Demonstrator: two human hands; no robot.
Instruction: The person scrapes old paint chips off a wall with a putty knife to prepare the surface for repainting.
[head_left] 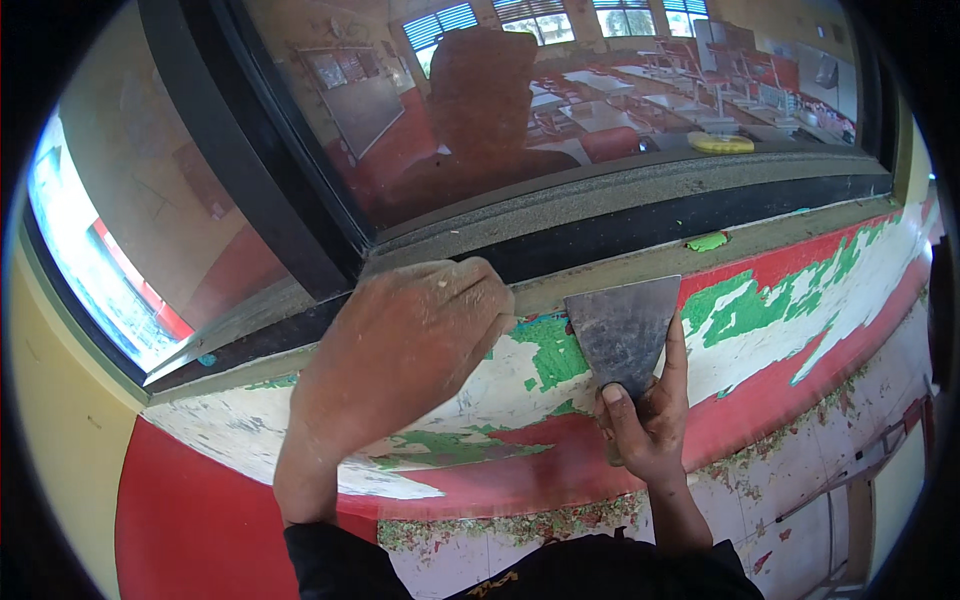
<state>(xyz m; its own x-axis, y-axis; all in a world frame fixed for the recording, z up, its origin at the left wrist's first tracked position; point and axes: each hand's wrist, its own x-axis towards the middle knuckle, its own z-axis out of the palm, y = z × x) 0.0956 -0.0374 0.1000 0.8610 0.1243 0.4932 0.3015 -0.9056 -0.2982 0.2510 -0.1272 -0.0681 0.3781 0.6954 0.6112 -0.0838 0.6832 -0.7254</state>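
Observation:
In my right hand (650, 425) is a paint scraper (625, 330) with a wide, flat grey blade. Its blade points up, and the top edge lies over the window ledge (780, 229). My thumb presses on the lower blade and a finger runs along its right side. My left hand (395, 340), dusty at the knuckles, is closed at the ledge, left of the scraper. Its fingertips are hidden, so whatever it may hold does not show. Below the ledge, the wall (720, 370) has patches of red, green and white where paint has come off.
Above the ledge is a dark window frame (640, 222) with glass panes; desks and chairs show through them. A green paint flake (707, 242) lies on the ledge. Paint chips (560, 522) litter the floor along the wall. Wooden furniture (860, 520) stands at the lower right.

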